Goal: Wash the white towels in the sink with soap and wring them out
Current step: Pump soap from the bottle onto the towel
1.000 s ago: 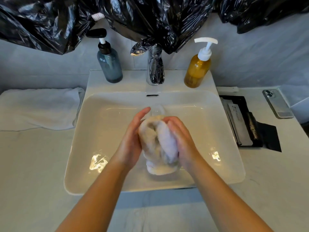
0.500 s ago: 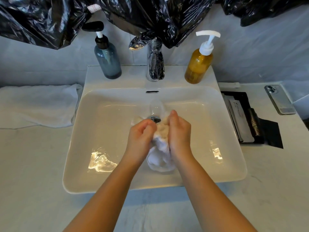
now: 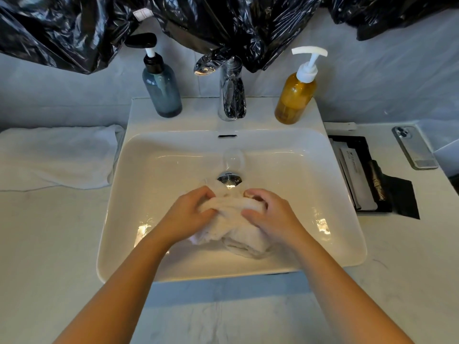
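Observation:
A wet white towel [image 3: 232, 227] lies bunched in the white sink [image 3: 159, 170], just in front of the drain [image 3: 229, 178]. My left hand [image 3: 186, 217] grips its left end with curled fingers. My right hand [image 3: 270, 216] grips its right end, thumb on the near side. A stretch of towel is pulled between the two hands and the rest sags onto the basin floor. A second white towel [image 3: 57, 157] lies folded on the counter left of the sink. An amber soap bottle [image 3: 296, 95] with a white pump stands at the sink's back right.
A grey-blue pump bottle [image 3: 161, 93] stands back left and the chrome faucet [image 3: 231, 95] in the middle. Black plastic bags [image 3: 198, 23] hang over the wall above. A black tray with packets [image 3: 357, 175] and a phone [image 3: 413, 147] lie on the counter at right.
The towel was held upright and pressed between both palms; the hands then lowered it, moved apart and now hold its ends low in the basin. The view has shifted slightly downward.

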A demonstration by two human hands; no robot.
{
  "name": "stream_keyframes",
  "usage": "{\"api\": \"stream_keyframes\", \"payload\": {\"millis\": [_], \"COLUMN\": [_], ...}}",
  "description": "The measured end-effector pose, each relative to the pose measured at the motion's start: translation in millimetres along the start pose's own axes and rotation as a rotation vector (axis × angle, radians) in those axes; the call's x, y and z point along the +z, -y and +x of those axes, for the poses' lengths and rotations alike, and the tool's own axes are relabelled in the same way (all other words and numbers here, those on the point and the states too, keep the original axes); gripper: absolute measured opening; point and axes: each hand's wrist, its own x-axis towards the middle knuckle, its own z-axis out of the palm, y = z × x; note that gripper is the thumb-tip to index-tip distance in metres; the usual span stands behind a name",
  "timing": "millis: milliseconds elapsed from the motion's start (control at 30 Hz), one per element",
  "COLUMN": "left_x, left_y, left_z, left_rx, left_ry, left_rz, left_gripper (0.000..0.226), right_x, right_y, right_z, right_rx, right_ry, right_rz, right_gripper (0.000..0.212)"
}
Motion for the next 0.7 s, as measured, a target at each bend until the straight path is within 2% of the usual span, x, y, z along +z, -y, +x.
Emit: {"api": "stream_keyframes", "payload": {"millis": [67,100,167,233,267,333,400,467,533,633,700], "left_x": [-1,-1,4,14,20,31,38,40,41,42,37], "left_y": [-5,-10,-22,-42,-52,-68,-74,-75,-73,-66,-63], "left_z": [-2,-5,-7,-2,2,9,15,15,11,-3,-10], "left_rx": [-0.004,0.023,0.066,0.048,0.029,0.020,-0.030,-0.079,-0.040,0.098,0.149], "left_ry": [-0.041,-0.048,-0.045,-0.075,-0.124,-0.275,-0.357,-0.344,-0.328,-0.350,-0.316], "left_rz": [-0.278,-0.441,-0.779,-0.923,-0.890,-0.619,-0.518,-0.542,-0.460,-0.318,-0.316], "left_gripper": [0.019,0.026,0.039,0.039,0.039,0.033,0.033,0.037,0.043,0.057,0.056], "right_x": [-6,-8,-8,0,6,19,30,35,36,34,27], "right_y": [8,13,25,38,44,57,66,72,70,60,57], "right_z": [-3,-5,-9,-11,-11,-14,-17,-15,-7,6,10], "right_rx": [-0.084,-0.129,-0.193,-0.158,-0.113,-0.032,0.014,0.071,0.090,0.132,0.152], "right_ry": [-0.070,-0.081,-0.102,-0.154,-0.183,-0.233,-0.259,-0.350,-0.443,-0.428,-0.403], "right_rz": [0.141,0.236,0.429,0.609,0.659,0.664,0.629,0.591,0.554,0.551,0.558], "right_gripper": [0.016,0.007,0.005,0.012,0.020,0.034,0.038,0.041,0.044,0.048,0.048]}}
